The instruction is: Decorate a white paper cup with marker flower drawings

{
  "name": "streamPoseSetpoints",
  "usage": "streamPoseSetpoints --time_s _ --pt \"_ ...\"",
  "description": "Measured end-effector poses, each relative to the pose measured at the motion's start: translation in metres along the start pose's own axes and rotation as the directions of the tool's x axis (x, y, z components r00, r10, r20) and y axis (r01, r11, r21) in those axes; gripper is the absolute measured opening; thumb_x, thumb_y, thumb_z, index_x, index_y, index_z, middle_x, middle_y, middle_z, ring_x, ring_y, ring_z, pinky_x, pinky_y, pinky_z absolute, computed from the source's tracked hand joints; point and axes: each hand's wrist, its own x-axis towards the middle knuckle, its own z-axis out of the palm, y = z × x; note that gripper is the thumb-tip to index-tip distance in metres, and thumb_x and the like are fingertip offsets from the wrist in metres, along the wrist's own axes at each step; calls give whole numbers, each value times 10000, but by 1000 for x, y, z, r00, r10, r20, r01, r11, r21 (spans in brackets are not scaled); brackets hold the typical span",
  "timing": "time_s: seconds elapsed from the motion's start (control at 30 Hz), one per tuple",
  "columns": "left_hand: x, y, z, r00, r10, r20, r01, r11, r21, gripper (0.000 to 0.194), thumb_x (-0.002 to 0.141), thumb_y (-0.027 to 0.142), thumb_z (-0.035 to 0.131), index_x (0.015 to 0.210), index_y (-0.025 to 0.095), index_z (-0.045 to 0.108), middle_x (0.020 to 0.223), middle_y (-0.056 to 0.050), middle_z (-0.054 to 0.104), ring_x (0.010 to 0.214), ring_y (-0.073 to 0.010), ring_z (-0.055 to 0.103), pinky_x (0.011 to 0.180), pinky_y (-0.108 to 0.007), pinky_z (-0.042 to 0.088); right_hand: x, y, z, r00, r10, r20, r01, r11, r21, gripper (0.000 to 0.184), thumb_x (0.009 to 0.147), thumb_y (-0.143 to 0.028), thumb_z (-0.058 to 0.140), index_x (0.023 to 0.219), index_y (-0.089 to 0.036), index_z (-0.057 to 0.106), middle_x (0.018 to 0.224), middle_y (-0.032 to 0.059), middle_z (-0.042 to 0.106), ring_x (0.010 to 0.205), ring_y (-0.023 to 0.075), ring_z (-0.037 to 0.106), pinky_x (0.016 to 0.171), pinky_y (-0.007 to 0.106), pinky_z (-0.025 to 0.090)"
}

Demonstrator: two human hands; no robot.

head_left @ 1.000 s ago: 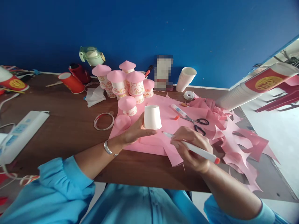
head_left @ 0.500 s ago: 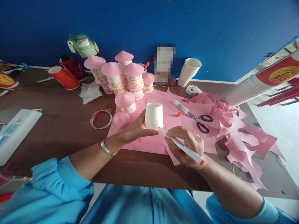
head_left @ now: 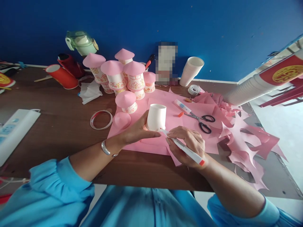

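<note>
An upturned white paper cup stands on a pink paper sheet. My left hand curls round the cup's base and steadies it. My right hand grips a white marker with an orange end, its tip touching the cup's lower rim. Behind the cup stands a cluster of decorated cups with pink cone roofs. A loose pink cone lies to the left of my left hand.
Scissors and a glue stick lie right of the cup, beside pink paper scraps. A tape ring, white cup stack, tape roll, red cups, green bottle and power strip sit around the brown table.
My right hand has brought the marker left and up until its tip meets the cup. My left hand has stayed on the cup. The camera has tilted slightly.
</note>
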Motion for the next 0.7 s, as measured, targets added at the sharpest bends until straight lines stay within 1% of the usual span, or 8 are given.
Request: streamPoseSetpoints --time_s 0.13,0.33,0.53,0.7 --pt "0 -1 0 1000 20 -1 -20 1000 10 873 778 486 915 1487 261 458 1422 -129 612 1307 -356 580 1008 -494 548 1 0 -1 1000 -16 -10 16 1000 -17 215 937 -76 670 1076 -233 626 823 1 757 684 151 755 623 253 629" --pt "-1 -2 0 1000 10 -9 -10 999 36 859 777 492 919 1471 252 473 1391 -133 623 1281 -352 591 983 -473 553 2 1 -2 999 -30 -34 28 998 -57 214 941 -75 658 1083 -230 618 820 10 749 686 153 749 616 257 631" --pt "0 -5 0 1000 14 -15 -13 1000 27 840 771 491 923 1456 253 499 1354 -130 637 1234 -344 605 945 -456 553 4 1 -3 999 -45 -6 44 997 -57 209 937 -66 657 1079 -215 620 831 22 752 691 154 745 636 264 637" --pt "-1 -4 0 1000 9 -11 -8 999 43 838 779 500 917 1456 245 493 1366 -138 629 1246 -344 599 941 -452 553 4 1 -3 999 -50 -9 50 997 -55 225 947 -78 652 1103 -238 622 830 5 753 691 153 747 621 270 638"
